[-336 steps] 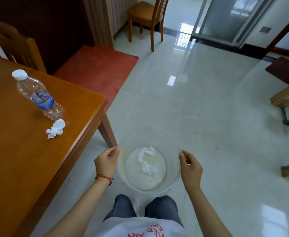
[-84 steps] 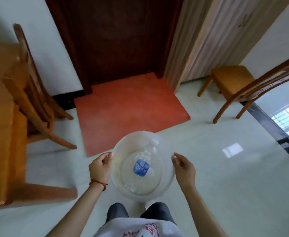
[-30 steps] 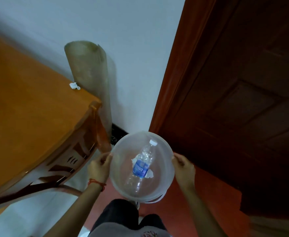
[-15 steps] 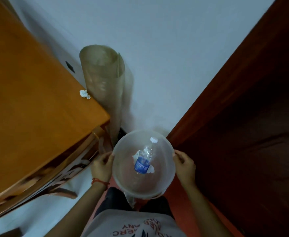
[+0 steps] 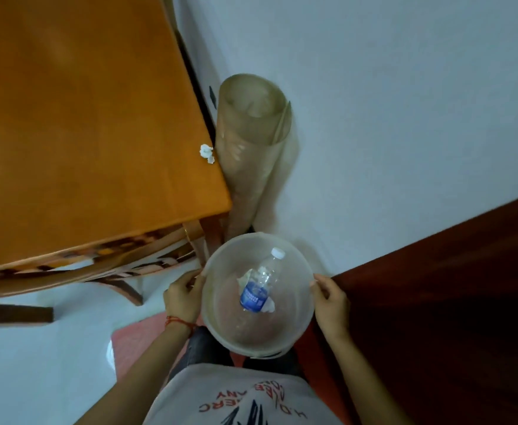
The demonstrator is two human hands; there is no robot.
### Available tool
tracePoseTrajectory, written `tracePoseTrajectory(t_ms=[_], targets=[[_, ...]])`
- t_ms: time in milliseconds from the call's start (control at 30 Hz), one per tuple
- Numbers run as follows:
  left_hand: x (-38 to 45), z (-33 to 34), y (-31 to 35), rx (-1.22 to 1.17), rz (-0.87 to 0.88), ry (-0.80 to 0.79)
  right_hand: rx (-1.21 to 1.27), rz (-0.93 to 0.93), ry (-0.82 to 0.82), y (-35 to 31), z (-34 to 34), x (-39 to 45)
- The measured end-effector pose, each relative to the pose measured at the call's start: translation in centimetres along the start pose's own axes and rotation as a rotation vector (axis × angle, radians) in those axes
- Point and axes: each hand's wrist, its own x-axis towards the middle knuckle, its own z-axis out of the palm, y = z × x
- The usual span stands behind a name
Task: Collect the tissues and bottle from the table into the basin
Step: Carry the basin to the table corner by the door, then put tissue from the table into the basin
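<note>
Bottle in basin hides most of tissues.

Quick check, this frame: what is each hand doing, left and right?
Left hand: closed on the rim of the basin, holding it.
Right hand: closed on the opposite rim, holding the same basin.

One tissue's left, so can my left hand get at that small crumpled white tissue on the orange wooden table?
Probably yes: nothing covers the crumpled white tissue, but the left hand must first release the translucent plastic basin.
</note>
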Motion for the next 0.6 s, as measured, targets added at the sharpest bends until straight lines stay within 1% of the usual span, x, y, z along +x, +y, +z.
tracePoseTrajectory(t_ms=[133,267,367,500,600], targets=[[-1.4,0.6,0.3,-0.026,-0.064,0.105,-0.032,-0.086,-0.133,-0.9,-0.2,2.2],[-2.7,0.8,0.1,-0.076,-0.139,0.188,-0.103,-0.171,-0.223,-1.3,0.1,3.9],[-3.7,0.6,0.0,-0.111,-0.181,0.230,-0.120,-0.197,-0.292,-1.5,0.6,4.8],[-4.5,0.3,-0.1,-0.121,-0.212,0.288,-0.133,-0.223,-0.341,-1.8,1.5,5.2],[-4.6,0.0,-0.1,-0.070,-0.216,0.300,-0.158,-0.242,-0.353,-1.9,1.8,5.2]])
